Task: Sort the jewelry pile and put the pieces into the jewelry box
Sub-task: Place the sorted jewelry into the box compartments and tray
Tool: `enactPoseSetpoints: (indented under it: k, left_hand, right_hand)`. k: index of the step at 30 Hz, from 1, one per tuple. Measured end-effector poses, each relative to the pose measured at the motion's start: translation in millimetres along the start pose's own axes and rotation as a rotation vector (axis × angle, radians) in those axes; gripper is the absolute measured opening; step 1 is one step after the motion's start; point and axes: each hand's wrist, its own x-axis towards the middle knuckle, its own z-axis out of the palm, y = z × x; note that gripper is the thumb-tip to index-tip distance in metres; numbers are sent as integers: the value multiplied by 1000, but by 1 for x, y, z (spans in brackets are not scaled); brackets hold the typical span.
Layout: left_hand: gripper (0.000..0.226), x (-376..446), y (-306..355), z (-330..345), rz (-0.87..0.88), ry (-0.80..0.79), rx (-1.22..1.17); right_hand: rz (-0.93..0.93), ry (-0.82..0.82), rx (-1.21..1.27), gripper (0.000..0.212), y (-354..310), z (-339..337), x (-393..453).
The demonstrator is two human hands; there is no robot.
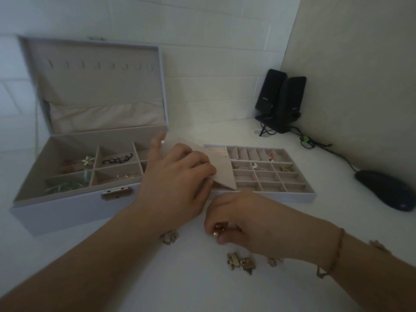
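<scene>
The lilac jewelry box [67,210] stands open at the left, with several pieces lying in its beige compartments. Its removable tray [290,194] sits to the right, a few small pieces in its cells. My left hand [175,183] grips a beige felt pad [222,170] tilted over the tray's left end. My right hand [243,219] pinches a small pearl-and-red earring [217,230] just above the white table. A chunky gold ring [168,237] lies to its left. Gold earrings [240,263] lie below my right hand.
Two black speakers [279,100] stand in the back corner, their cable [315,143] trailing along the wall. A dark computer mouse [387,190] lies at the right. Bracelets circle my right wrist [335,255]. The walls close in behind and to the right.
</scene>
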Motion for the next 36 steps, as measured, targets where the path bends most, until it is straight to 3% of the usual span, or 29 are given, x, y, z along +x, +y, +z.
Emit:
enactPoseSetpoints:
  k: [5, 8, 10, 15, 23, 28, 33, 36]
  left_hand:
    - [21, 0, 1, -1, -12, -34, 5]
    - [21, 1, 1, -2, -16, -49, 4]
    - [19, 1, 0, -2, -13, -50, 4]
    - [20, 0, -1, -2, -10, -67, 2]
    - [17, 0, -2, 1, -4, -38, -6]
    - [15, 1, -3, -3, -155, 99, -61]
    - [14, 2, -4, -1, -155, 120, -53]
    - [13, 1, -6, 0, -145, 124, -60]
  right_hand:
    - [155, -9, 52, 18, 1, -30, -8]
    - [334, 268, 202, 17, 31, -59, -2]
    - [419, 394, 157, 15, 60, -66, 16]
    - [579, 362, 3, 12, 115, -50, 56]
    - [451, 309, -84, 13, 120, -44, 60]
    - [435, 359, -35, 40, 120, -44, 53]
    - [465, 277, -143, 32, 115, -39, 50]
    - [472, 344, -110, 24, 117, -38, 49]
